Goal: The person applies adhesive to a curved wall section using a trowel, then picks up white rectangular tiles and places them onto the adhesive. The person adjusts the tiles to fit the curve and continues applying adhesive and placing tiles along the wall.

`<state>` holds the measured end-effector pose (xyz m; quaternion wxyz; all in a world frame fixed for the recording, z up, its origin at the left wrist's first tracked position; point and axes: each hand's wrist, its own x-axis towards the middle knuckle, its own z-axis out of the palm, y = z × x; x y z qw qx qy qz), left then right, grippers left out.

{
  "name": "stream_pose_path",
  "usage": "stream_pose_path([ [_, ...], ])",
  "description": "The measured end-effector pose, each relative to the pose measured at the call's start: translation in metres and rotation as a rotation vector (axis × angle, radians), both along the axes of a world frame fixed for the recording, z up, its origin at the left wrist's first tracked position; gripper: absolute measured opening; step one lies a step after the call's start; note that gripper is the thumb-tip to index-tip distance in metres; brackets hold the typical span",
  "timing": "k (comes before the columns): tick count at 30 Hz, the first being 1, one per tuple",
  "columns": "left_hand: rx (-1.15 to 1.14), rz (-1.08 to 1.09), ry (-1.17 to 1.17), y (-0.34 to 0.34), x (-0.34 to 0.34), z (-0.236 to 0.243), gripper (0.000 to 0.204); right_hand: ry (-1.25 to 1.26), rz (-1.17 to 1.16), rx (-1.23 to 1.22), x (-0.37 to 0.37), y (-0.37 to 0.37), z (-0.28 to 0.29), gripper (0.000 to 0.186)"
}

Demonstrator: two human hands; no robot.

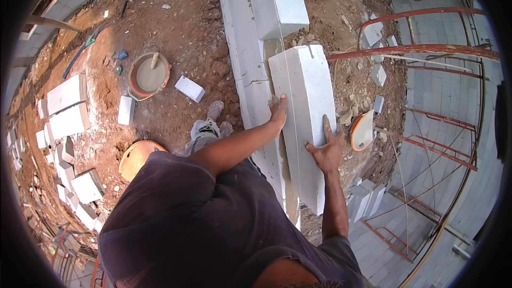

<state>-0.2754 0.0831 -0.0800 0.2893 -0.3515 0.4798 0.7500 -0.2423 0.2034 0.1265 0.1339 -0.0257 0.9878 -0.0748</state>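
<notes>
Block [309,122], mortared wall [253,96], dirt ground [176,26], scaffolding [416,49]

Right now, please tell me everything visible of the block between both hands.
The block is long, white and straight-edged, with plain flat faces, apparently concrete. It lies along the wall, apart from the next block, mortar showing beside it. The left hand touches its left side; the right hand spreads over its right. A thin string crosses before it. Its underside is hidden.

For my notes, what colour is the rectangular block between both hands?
White block, best in head view.
</notes>
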Motion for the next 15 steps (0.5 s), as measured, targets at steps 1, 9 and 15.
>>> stream_pose_path([
  [1,0.0,0.076,0.01,0.003,-0.008,-0.004,0.091,-0.008,0.007,-0.002,-0.003,-0.005,-0.004,0.104],
  [9,-0.079,0.237,0.013,-0.005,-0.039,-0.003,0.086,0.038,0.042,0.099,-0.022,-0.035,-0.026,0.107],
  [15,-0.108,0.261,0.035,-0.013,-0.053,-0.02,0.086,-0.024,-0.008,0.047,-0.035,-0.044,-0.038,0.101],
])
